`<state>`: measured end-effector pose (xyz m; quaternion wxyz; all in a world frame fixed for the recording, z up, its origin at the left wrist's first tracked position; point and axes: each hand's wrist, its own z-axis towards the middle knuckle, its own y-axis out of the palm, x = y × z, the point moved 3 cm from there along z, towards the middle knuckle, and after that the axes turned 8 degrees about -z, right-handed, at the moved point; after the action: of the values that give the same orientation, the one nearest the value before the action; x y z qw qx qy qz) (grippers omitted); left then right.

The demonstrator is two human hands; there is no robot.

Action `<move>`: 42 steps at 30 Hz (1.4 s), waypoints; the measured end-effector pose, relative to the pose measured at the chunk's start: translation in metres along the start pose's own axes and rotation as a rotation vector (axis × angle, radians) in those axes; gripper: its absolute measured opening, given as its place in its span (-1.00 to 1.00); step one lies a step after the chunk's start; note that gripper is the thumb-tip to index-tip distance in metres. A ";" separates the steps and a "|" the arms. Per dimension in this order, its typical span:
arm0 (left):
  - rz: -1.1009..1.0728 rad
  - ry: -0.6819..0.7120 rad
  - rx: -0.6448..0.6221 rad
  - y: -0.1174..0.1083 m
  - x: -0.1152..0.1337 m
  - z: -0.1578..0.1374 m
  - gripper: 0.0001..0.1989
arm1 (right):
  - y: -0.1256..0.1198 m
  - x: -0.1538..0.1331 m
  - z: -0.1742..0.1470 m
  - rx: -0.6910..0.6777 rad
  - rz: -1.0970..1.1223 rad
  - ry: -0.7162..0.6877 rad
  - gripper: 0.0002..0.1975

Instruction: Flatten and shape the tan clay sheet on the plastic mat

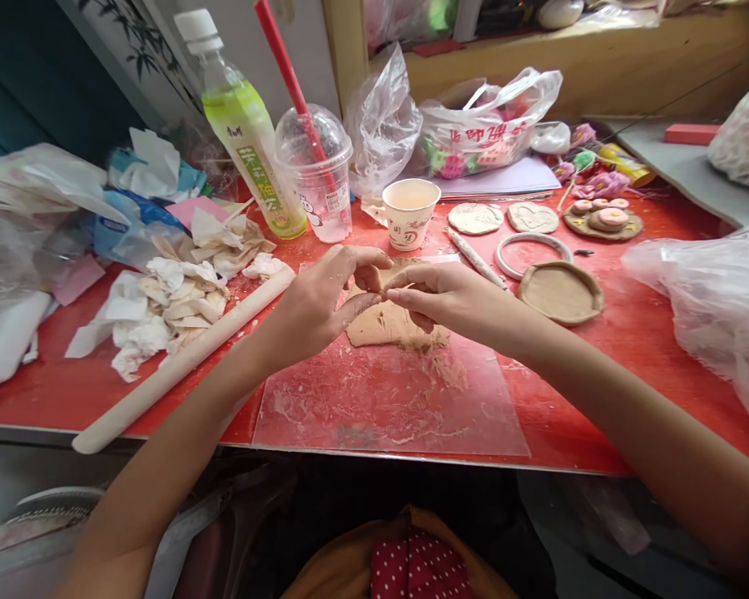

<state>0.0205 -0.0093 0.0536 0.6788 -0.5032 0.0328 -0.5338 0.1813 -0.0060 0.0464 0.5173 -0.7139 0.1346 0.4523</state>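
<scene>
My left hand and my right hand meet at the fingertips above a flattened slab of tan clay. Both are closed in a pinch, with what looks like a small bit of clay between them, mostly hidden by the fingers. The slab has rough, crumbly edges and lies on a clear plastic sheet. Left of the sheet, a pale rolling pin rests diagonally under my left forearm. Beyond my right wrist are a round clay dish with a raised rim, a white ring and a whitish stick.
Behind the slab stand a paper cup, a plastic cup with a red straw and a green drink bottle. Crumpled tissues lie left. Flat clay discs and a decorated clay piece sit back right. Plastic bags border the right side.
</scene>
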 end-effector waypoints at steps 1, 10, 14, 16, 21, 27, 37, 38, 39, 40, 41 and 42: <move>0.011 0.009 0.012 0.000 0.000 0.000 -0.71 | 0.000 0.000 0.000 -0.011 0.047 -0.005 -0.78; 0.097 0.067 0.062 0.001 0.001 -0.002 -0.66 | 0.000 0.002 -0.001 0.008 0.188 -0.021 -0.82; 0.120 0.080 0.052 0.002 0.002 -0.002 -0.68 | 0.000 0.003 -0.001 0.015 0.194 -0.013 -0.81; 0.137 0.080 0.049 0.002 0.003 -0.002 -0.69 | 0.000 0.004 0.000 0.018 0.184 -0.010 -0.81; 0.165 0.089 0.034 0.003 0.003 -0.003 -0.69 | 0.001 0.006 0.002 0.029 0.158 -0.017 -0.80; 0.150 0.099 0.026 0.002 0.004 -0.003 -0.70 | 0.001 0.006 0.002 0.035 0.152 -0.028 -0.82; 0.167 0.113 0.022 0.003 0.005 -0.002 -0.74 | -0.001 0.003 -0.002 0.097 0.028 -0.018 -0.81; 0.167 0.113 0.020 0.003 0.005 -0.002 -0.74 | -0.001 0.002 -0.002 0.103 0.011 -0.024 -0.81; 0.168 0.116 0.019 0.003 0.005 -0.002 -0.74 | -0.001 0.002 -0.003 0.110 -0.005 -0.029 -0.81; 0.169 0.117 0.018 0.003 0.005 -0.002 -0.74 | -0.002 0.001 -0.003 0.120 -0.019 -0.032 -0.81; 0.170 0.117 0.017 0.003 0.005 -0.002 -0.74 | -0.002 0.001 -0.003 0.129 -0.032 -0.035 -0.81; 0.172 0.119 0.016 0.003 0.005 -0.002 -0.74 | -0.002 0.000 -0.003 0.138 -0.045 -0.037 -0.81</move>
<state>0.0235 -0.0149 0.0526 0.7230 -0.4603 0.1118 -0.5029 0.1843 -0.0075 0.0477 0.5776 -0.6710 0.1398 0.4434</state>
